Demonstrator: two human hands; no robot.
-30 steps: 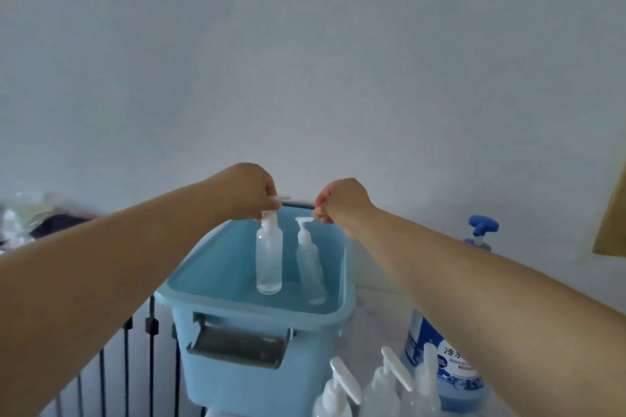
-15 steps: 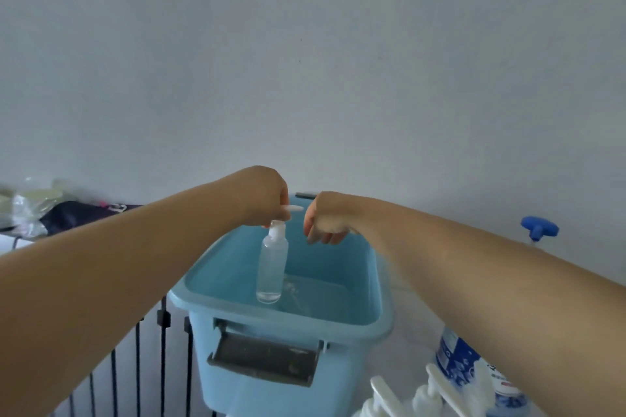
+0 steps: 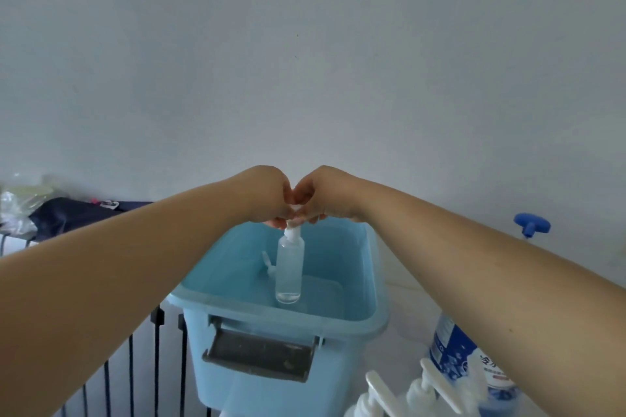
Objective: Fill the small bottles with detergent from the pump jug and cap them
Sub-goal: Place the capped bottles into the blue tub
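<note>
A small clear bottle (image 3: 289, 269) with a white pump cap stands upright inside a light blue plastic tub (image 3: 355, 318). My left hand (image 3: 267, 195) and my right hand (image 3: 320, 193) meet above it, and the fingers of both pinch the white pump head at its top. A second small bottle lies in the tub behind it; only its white pump (image 3: 267, 262) shows to the left. The blue-and-white pump jug (image 3: 454, 345), with its blue pump handle (image 3: 531, 224), stands to the right, mostly hidden by my right forearm.
Several small bottles with white pump caps (image 3: 399, 396) stand at the bottom edge, right of the tub. A black barred railing (image 3: 132, 372) runs at lower left. Dark cloth (image 3: 67, 215) and a clear bag (image 3: 20, 200) lie far left. A plain wall rises behind.
My right hand has let go of the second bottle, which now lies in the tub, and has moved left to join my left hand on the upright bottle's pump head.
</note>
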